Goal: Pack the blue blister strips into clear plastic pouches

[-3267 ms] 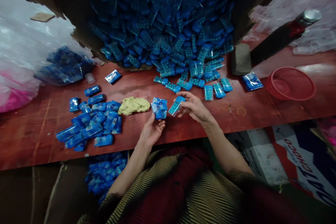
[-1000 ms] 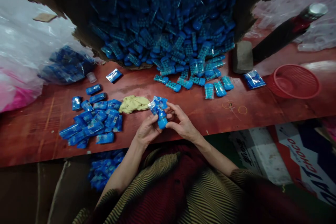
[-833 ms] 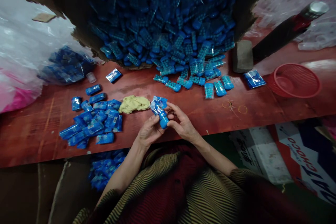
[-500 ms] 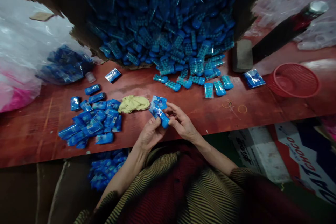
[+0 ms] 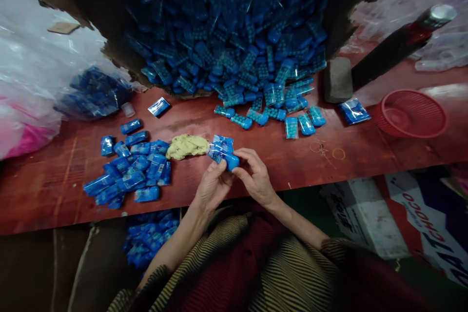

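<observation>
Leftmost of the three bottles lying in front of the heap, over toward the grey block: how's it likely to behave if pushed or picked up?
The bottle seems to lie flat and looks flattish, so it would probably slide rather than roll. Its shiny clear wall may be slippery. Small balls show inside and might shift or rattle.

"OAT CHOCO" can be read, in caps, on the red, white & navy box (image 5: 418, 226), low at far R; "OAT" is printed dark, "CHOCO" red, & the 1st "O" is partly cut off by the view edge. Sm. script is set alongside, too tiny to be read. Dark chars are borne by the white carton (image 5: 376, 219) beside it, not legible. A barcode, w/ no nos. legible, is shown on 1 piled pkt (image 5: 156, 168). Print on the held blue pkt (image 5: 223, 146) can't be made out.
</observation>
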### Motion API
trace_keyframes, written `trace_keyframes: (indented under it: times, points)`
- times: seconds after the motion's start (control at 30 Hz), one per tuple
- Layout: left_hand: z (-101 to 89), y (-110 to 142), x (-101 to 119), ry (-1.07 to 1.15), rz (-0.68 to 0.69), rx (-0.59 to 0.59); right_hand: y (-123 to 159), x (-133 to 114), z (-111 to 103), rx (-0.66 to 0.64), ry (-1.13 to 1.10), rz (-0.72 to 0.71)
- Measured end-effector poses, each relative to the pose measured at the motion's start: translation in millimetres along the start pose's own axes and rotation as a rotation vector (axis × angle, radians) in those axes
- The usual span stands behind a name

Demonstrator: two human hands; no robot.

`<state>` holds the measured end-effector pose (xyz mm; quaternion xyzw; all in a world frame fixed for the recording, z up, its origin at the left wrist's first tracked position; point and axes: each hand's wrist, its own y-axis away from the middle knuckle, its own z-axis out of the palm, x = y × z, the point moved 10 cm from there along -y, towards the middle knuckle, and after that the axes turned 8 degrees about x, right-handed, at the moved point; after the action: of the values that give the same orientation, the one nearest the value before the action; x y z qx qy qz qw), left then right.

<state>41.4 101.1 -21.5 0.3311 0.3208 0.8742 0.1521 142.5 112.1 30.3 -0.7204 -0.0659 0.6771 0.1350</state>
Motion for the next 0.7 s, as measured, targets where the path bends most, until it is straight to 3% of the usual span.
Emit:
trace_keyframes:
  times: [0.1, 0.23, 0.37, 0.53, 0.7]
  points:
    - [0.4, -0.3, -2.5, 0.026, -0.01, 0.042, 1.2, -0.1, -5.2, 0.076, 0.128, -0.015]
    - [-9.2, -3.5, -3.7, 0.055, 0.006, 0.122, 1.4, -7.6, -2.3, 0.074, 0.198, -0.103]
    - [-16.0, -7.2, -5.1, -0.017, 0.01, 0.102, 1.0, -12.7, 0.1, 0.066, 0.216, -0.166]
    - [-12.1, -6.1, -3.4, -0.057, 0.034, 0.031, 0.1, 0.7, 0.8, -0.001, 0.151, -0.003]
    - [-10.2, -6.1, -5.8, -0.02, -0.04, 0.016, -0.6, 13.1, 0.6, -0.044, -0.024, 0.122]
